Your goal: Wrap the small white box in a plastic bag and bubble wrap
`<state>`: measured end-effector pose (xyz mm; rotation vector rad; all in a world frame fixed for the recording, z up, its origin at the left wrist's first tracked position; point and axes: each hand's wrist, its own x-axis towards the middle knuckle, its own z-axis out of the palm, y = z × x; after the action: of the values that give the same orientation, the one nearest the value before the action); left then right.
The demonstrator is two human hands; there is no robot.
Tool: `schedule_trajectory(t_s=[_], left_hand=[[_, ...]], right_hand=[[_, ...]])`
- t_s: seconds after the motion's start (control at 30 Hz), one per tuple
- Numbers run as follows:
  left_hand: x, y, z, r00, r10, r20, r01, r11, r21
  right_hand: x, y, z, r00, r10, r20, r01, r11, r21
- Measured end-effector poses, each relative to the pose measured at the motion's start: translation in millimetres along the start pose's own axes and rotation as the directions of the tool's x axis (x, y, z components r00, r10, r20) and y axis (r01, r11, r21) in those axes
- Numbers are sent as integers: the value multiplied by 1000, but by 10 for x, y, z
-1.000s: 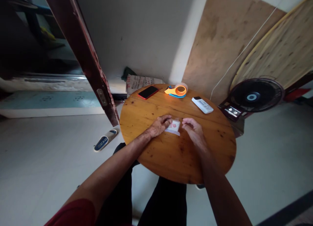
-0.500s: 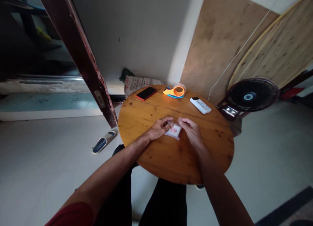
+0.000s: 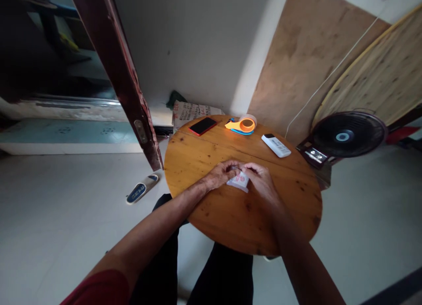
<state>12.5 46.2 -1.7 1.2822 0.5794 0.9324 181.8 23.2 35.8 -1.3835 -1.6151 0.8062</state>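
A small white box with pink print (image 3: 241,179), apparently in clear wrapping, lies on the round wooden table (image 3: 211,219) near its middle. My left hand (image 3: 221,174) is closed on the box's left and far side, the thumb across its top. At the far right corner of the box, the fingers of my right hand (image 3: 259,175) are pinched at its edge. The fingertips of both hands meet over the far edge and hide that part of the box.
Toward the table's far side are a red-edged phone (image 3: 203,126), an orange tape dispenser (image 3: 244,124) and a white power bank (image 3: 276,146). A black fan (image 3: 344,135) stands right of the table. A slipper (image 3: 142,189) lies on the floor at left.
My right hand has moved left to the box's far edge, so its fingertips now meet those of my left hand. The whole view has shifted slightly.
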Motion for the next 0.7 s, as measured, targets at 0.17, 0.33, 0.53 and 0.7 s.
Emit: schedule_trajectory(t_s=[0.17, 0.33, 0.53, 0.7], left_hand=[[8, 4, 17, 997, -36, -63, 43, 994, 105], [21, 28, 8, 996, 51, -73, -24, 941, 337], [22, 32, -21, 994, 93, -52, -67, 924, 377], [-6, 83, -42, 998, 13, -64, 6, 957, 289]], right_hand=[[-81, 7, -25, 998, -60, 35, 61, 998, -27], [-104, 37, -9, 989, -145, 34, 148, 983, -105], [-88, 157, 21, 958, -284, 47, 287, 935, -207], [-86, 185, 0, 905, -416, 88, 419, 836, -356]])
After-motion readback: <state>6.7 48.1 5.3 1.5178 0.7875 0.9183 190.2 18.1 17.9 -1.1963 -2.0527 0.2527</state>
